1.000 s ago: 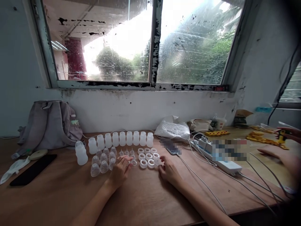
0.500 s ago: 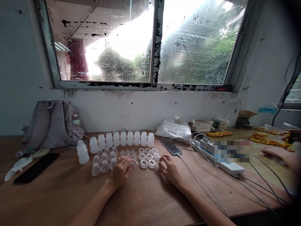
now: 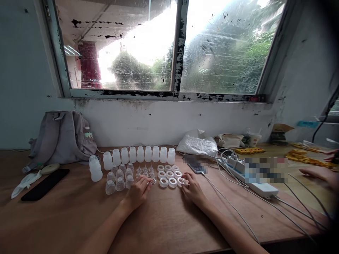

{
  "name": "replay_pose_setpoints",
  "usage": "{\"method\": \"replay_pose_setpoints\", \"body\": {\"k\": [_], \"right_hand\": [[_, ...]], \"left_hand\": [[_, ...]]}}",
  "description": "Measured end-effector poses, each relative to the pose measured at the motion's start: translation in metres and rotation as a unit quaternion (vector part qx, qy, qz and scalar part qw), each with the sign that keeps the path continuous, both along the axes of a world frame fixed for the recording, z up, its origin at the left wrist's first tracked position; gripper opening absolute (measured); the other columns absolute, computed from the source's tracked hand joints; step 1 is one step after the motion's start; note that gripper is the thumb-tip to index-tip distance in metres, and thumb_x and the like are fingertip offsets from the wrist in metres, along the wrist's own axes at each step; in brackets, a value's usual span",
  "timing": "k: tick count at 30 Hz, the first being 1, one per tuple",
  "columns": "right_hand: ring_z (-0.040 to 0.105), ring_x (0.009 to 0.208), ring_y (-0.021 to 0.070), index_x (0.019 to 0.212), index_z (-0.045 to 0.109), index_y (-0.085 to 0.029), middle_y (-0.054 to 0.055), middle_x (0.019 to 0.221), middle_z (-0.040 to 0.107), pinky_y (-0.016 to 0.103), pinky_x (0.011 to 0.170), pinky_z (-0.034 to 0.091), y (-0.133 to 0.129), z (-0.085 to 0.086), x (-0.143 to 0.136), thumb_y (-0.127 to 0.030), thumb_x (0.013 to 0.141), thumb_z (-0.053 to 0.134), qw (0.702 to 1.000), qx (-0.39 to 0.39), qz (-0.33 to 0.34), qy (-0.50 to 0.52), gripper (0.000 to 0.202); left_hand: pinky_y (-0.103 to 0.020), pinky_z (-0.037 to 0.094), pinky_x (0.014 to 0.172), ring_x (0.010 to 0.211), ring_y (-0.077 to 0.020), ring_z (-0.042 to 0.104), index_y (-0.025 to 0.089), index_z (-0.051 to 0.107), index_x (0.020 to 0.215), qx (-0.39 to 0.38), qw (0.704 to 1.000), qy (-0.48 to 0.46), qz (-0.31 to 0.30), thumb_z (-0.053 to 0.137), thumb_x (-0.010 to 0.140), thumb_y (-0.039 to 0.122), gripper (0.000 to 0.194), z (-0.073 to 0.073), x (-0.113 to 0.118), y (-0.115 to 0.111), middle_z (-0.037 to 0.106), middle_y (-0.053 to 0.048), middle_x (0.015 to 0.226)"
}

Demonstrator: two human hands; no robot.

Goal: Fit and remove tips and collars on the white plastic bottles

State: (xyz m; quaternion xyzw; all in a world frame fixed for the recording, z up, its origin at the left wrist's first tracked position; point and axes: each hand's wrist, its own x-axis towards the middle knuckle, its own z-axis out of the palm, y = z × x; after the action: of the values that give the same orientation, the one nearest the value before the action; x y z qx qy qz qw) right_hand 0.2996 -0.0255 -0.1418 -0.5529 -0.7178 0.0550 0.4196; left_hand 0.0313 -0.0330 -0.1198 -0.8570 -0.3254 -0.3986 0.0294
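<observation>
Fingers bent together, my left hand (image 3: 138, 191) pinches the edge of a clear teat (image 3: 153, 181) at the front of a small group of teats. My right hand (image 3: 193, 189) has its fingertips on a white ring (image 3: 180, 181), at the front right of several rings in rows. Clear domed caps (image 3: 120, 183) stand in rows left of my left hand, partly hidden by it. Behind them runs a line of frosted bottles (image 3: 140, 154). One frosted bottle with a clear cap on top (image 3: 95, 169) stands apart at the line's left end.
A grey backpack (image 3: 62, 137), a black phone (image 3: 45, 185) and a white cloth lie left. Rightward are a plugged-in phone (image 3: 195, 165), a silvery bag (image 3: 197, 143), a white power strip (image 3: 262, 187) and loose cables. Another person's hand (image 3: 316, 173) is near yellow parts at far right.
My right fingers have come to the front row, where a third ring now shows at its right end. My left hand stays at the teats. The view has shifted slightly.
</observation>
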Motion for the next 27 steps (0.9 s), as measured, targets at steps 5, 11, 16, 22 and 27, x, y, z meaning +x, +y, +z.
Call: {"method": "replay_pose_setpoints", "body": {"k": [5, 11, 16, 22, 27], "right_hand": [[0.049, 0.093, 0.0189, 0.087, 0.05, -0.019, 0.008, 0.1, 0.043, 0.032, 0.076, 0.044, 0.0, 0.002, 0.001, -0.014, 0.068, 0.042, 0.999, 0.037, -0.006, 0.0, 0.021], [0.05, 0.09, 0.0173, 0.078, 0.048, -0.019, 0.006, 0.096, 0.046, 0.029, 0.077, 0.043, -0.001, 0.002, 0.001, -0.006, 0.063, 0.037, 0.998, 0.054, -0.008, -0.025, 0.023], [0.05, 0.087, 0.0175, 0.079, 0.046, -0.019, 0.006, 0.092, 0.046, 0.03, 0.078, 0.042, 0.001, 0.001, 0.001, -0.005, 0.063, 0.036, 0.998, 0.046, -0.012, -0.032, 0.024], [0.05, 0.083, 0.0166, 0.079, 0.045, -0.02, 0.005, 0.09, 0.046, 0.03, 0.077, 0.042, 0.002, -0.001, 0.001, -0.005, 0.063, 0.037, 0.999, 0.04, -0.006, -0.029, 0.023], [0.05, 0.082, 0.0165, 0.079, 0.046, -0.019, 0.005, 0.089, 0.046, 0.029, 0.076, 0.042, 0.001, -0.001, 0.001, -0.007, 0.065, 0.036, 0.999, 0.043, -0.003, -0.03, 0.021]], "left_hand": [[-0.035, 0.043, 0.081, 0.088, -0.0172, 0.053, 0.019, 0.053, 0.097, 0.051, 0.998, 0.017, -0.032, 0.038, 0.082, 0.015, 0.022, 0.005, -0.007, 0.005, 0.06, -0.004, 0.087], [-0.033, 0.041, 0.082, 0.09, -0.0162, 0.051, 0.019, 0.05, 0.099, 0.121, 0.98, -0.097, 0.127, 0.041, 0.08, 0.014, 0.022, 0.017, -0.054, 0.026, 0.056, -0.004, 0.092], [-0.04, 0.034, 0.087, 0.102, -0.0236, 0.042, 0.013, 0.044, 0.103, 0.201, 0.864, -0.294, 0.355, 0.05, 0.074, 0.026, 0.032, 0.011, -0.121, 0.048, 0.047, -0.012, 0.103], [-0.038, 0.035, 0.086, 0.1, -0.0236, 0.044, 0.014, 0.035, 0.113, 0.095, 0.806, -0.407, 0.419, 0.062, 0.059, 0.043, 0.066, -0.005, -0.156, 0.064, 0.042, -0.011, 0.11], [-0.04, 0.042, 0.075, 0.09, -0.0283, 0.051, 0.015, 0.042, 0.106, -0.069, 0.795, -0.412, 0.44, 0.065, 0.053, 0.046, 0.065, -0.012, -0.155, 0.071, 0.051, -0.01, 0.098]]}}
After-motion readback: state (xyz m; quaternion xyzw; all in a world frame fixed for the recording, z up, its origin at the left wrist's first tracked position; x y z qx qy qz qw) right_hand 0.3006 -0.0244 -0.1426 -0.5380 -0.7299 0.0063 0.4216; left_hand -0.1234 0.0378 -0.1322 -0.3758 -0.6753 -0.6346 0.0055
